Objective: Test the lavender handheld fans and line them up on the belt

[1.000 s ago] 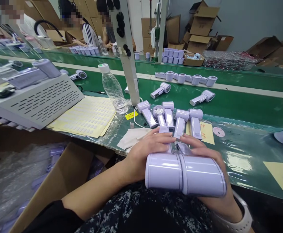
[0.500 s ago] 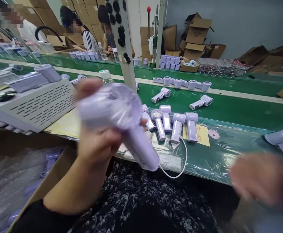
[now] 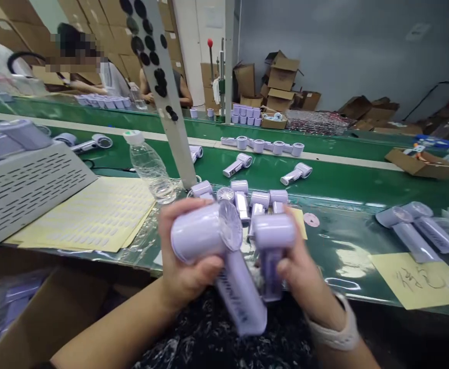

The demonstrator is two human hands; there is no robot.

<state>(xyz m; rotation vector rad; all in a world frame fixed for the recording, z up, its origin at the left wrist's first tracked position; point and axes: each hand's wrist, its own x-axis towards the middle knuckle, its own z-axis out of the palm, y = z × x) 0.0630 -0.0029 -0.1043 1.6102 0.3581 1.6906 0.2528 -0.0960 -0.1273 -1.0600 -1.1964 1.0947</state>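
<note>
in hand, left: your left hand [image 3: 175,271] is clamped round the barrel of one lilac unit [image 3: 197,233]; its marked handle slants down towards you.
in hand, right: your right hand [image 3: 301,269] is closed on a second lilac unit [image 3: 274,230], head up, handle down. both are above the bench edge, side by side; contact between them unclear.
progress: judged partway. two units in hand, five bench units [image 3: 261,199] just beyond, a right-hand pair [image 3: 414,243] set apart in what looks like clear film. which count as done or left: cannot tell.
belt: two loose units [image 3: 240,165] [image 3: 297,174] lie on green; a row of four [image 3: 259,147] sits on the pale strip.
bench: green, glossy film [image 3: 320,256]; yellow note [image 3: 393,292] near the pair, handwriting unread. label sheets [image 3: 89,220] between vented grey box [image 3: 36,189] and tilted bottle [image 3: 151,166].
room: co-workers [image 3: 113,77] across the line; piled cartons [image 3: 284,74] by the grey wall; open carton [image 3: 55,318] below the bench, on your left.
</note>
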